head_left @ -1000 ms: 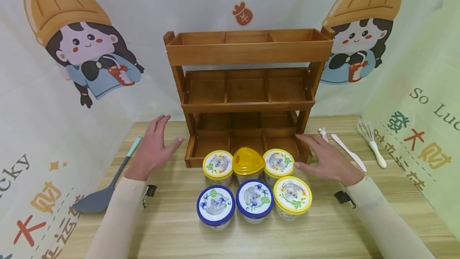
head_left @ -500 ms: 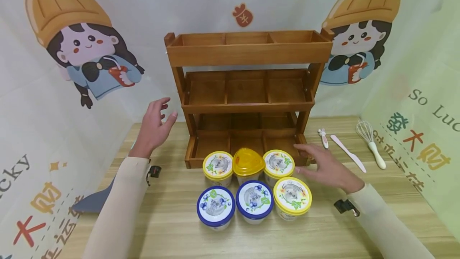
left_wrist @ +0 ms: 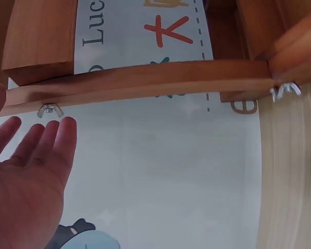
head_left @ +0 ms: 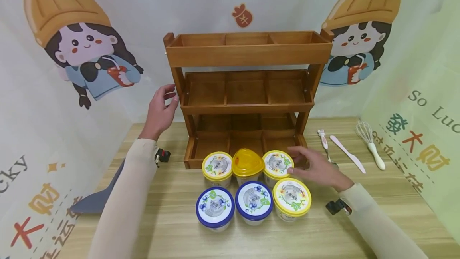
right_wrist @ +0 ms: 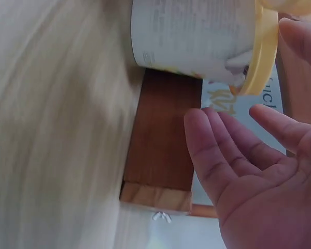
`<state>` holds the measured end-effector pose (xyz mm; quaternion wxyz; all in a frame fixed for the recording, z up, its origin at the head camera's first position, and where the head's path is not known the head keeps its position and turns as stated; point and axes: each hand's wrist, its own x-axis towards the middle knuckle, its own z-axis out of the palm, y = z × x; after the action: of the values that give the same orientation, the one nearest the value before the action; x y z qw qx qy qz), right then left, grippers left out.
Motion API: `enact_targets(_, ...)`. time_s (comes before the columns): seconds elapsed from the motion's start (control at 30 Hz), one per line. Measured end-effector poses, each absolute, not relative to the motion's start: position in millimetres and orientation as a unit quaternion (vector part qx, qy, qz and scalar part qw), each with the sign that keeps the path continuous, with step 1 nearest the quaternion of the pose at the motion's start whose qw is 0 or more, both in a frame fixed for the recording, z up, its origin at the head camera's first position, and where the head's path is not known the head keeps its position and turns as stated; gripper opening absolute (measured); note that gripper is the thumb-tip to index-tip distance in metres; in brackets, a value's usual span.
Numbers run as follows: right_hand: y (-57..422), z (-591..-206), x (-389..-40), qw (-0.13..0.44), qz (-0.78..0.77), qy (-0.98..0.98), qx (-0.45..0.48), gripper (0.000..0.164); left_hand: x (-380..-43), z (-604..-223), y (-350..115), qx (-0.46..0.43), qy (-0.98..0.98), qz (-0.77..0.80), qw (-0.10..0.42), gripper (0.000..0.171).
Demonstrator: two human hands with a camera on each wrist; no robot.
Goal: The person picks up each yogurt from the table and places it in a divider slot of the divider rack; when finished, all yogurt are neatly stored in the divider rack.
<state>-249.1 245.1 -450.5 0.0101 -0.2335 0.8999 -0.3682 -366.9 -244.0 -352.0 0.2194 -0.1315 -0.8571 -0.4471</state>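
A brown wooden three-tier rack (head_left: 248, 56) stands against the back cloth. My left hand (head_left: 161, 109) is raised beside its left post, fingers loosely bent. In the left wrist view, the fingertips (left_wrist: 67, 127) lie close to the post and a wing nut (left_wrist: 50, 110). My right hand (head_left: 318, 168) is beside the back right yellow-lidded tub (head_left: 277, 163), thumb and fingers spread at the lid's right edge. In the right wrist view a gap shows between the fingers (right_wrist: 202, 129) and that tub's wall (right_wrist: 192, 31).
Nearby are more yellow-lidded tubs (head_left: 292, 197), an amber triangular-lidded container (head_left: 248, 162) and two blue-lidded tubs (head_left: 215, 207). A grey spatula (head_left: 95, 201) lies left. Right lie a rabbit-handled utensil (head_left: 324, 141), a pink spreader (head_left: 347, 154) and a whisk (head_left: 375, 155).
My left hand has risen and moved right to the rack's left post. My right hand has shifted left and slightly down, closer to the back right yellow-lidded tub.
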Motion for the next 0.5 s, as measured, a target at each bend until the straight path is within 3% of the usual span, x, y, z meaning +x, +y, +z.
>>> enact_targets(0.2,237.9,-449.6,-247.3,0.065,-0.405,0.882,-0.231,0.071,-376.1,-349.1,-239.9,-0.117,-0.848,-0.472,0.212,0.050)
enact_targets(0.5,234.5,-452.9,-246.5,0.092,-0.425,0.869,-0.237,0.074,-379.5,-347.9,-236.0,-0.098,-0.843,-0.491,0.197,0.047)
